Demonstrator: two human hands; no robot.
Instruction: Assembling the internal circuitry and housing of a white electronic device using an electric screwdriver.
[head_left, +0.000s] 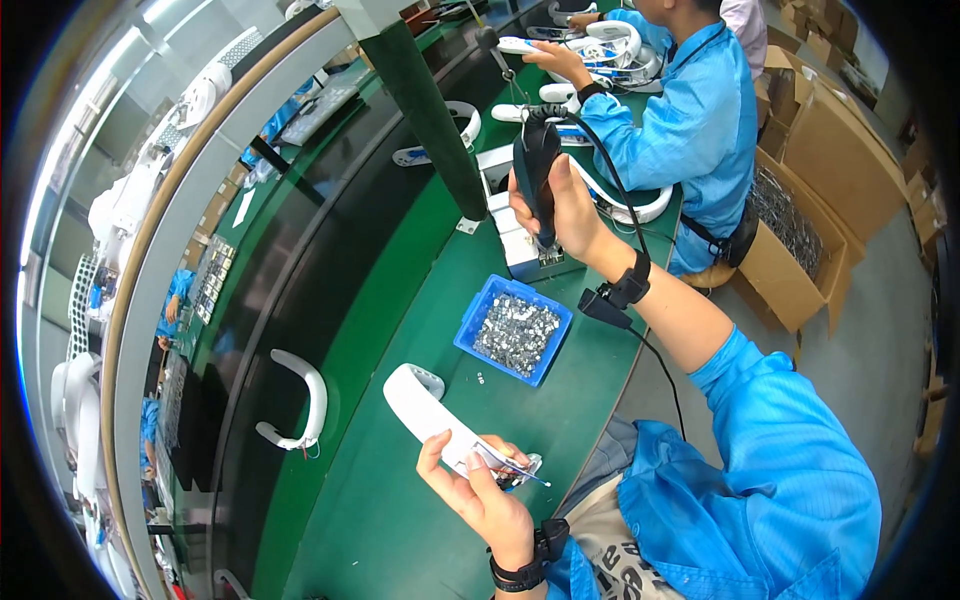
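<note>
My left hand (484, 500) grips a white curved plastic housing (425, 408) above the green bench. Thin wires and a small metal-looking part show at the housing's near end, by my fingers. Higher up, my right hand (574, 215) is closed around a black electric screwdriver (536, 168), which points downward. A coiled black cord leads from its top. The screwdriver's tip is beside a white box-shaped device (519, 243) and apart from the housing. Between my hands sits a blue plastic bin (498, 369) full of small metal pieces that look like screws.
A green post (425, 110) rises from the bench. Left of it runs a dark conveyor belt (245, 440) carrying another white curved housing (318, 395). Ahead, a person in blue (705, 110) handles white parts. Open cardboard boxes (800, 235) stand on the right. My wrist straps trail a cord (668, 370).
</note>
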